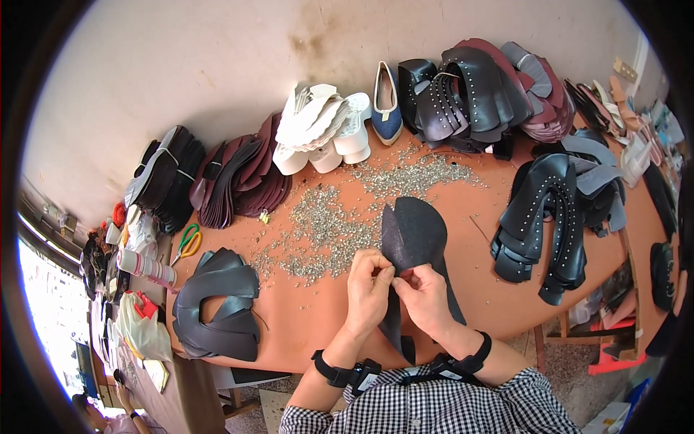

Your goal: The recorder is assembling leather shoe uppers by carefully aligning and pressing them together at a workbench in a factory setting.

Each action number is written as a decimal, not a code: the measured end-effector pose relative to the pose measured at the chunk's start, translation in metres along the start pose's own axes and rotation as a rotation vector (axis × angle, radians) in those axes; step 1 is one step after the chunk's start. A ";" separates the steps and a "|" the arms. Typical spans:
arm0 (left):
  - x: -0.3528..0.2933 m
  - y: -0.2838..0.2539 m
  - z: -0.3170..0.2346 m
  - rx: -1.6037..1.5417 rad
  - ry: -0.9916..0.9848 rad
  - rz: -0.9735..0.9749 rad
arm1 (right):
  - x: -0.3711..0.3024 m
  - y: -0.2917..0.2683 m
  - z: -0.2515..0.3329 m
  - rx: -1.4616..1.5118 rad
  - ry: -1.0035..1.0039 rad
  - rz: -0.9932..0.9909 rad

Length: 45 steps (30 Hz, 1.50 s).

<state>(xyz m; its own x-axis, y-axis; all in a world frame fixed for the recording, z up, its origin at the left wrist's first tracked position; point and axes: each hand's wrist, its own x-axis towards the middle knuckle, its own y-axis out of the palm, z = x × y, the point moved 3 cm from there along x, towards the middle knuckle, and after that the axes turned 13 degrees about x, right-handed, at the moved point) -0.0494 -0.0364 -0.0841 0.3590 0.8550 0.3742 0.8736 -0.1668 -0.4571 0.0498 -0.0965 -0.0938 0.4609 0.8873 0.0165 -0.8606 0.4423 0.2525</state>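
A black curved leather shoe upper piece [421, 224] is held upright in front of me. My left hand [370, 289] is closed on its left edge, thumb and finger pinched together. Close beside it, my right hand [426, 295] pinches the same piece near its middle. The fingertips nearly meet; whether a small stud sits between them is hidden. Part of the piece hangs below my hands towards the table's front edge. Just beyond, many small metal studs [322, 226] lie scattered over the orange-brown tabletop [303, 325].
Plain black uppers [217, 340] are stacked at left, near green-and-orange-handled scissors [189, 242]. Studded black uppers [538, 217] lie at right. Along the wall stand maroon pieces [235, 173], white shoe heels [352, 141], a blue shoe [387, 116] and more studded uppers [441, 108]. Another person [119, 419] shows at lower left.
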 end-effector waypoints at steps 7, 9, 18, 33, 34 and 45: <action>0.000 0.004 0.004 -0.152 -0.243 0.033 | 0.000 -0.001 0.006 -0.198 -0.191 0.014; -0.001 0.006 0.008 -0.196 -0.264 0.016 | 0.000 -0.002 0.001 -0.208 -0.236 0.017; -0.004 0.010 0.007 -0.472 -0.289 0.000 | 0.007 -0.008 -0.002 0.088 -0.016 0.058; -0.007 0.006 -0.007 0.058 0.068 -0.138 | -0.001 -0.003 -0.007 0.154 0.005 0.021; -0.008 0.005 -0.009 0.188 0.118 -0.171 | -0.001 -0.003 -0.006 0.153 0.008 0.022; -0.009 0.011 0.014 -0.258 -0.117 -0.076 | 0.002 0.001 -0.013 0.318 0.059 -0.001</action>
<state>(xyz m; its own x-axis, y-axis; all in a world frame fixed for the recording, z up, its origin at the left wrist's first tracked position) -0.0481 -0.0390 -0.1040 0.2621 0.9181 0.2974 0.9566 -0.2065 -0.2056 0.0474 -0.0930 -0.1060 0.4403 0.8971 -0.0371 -0.7452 0.3882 0.5422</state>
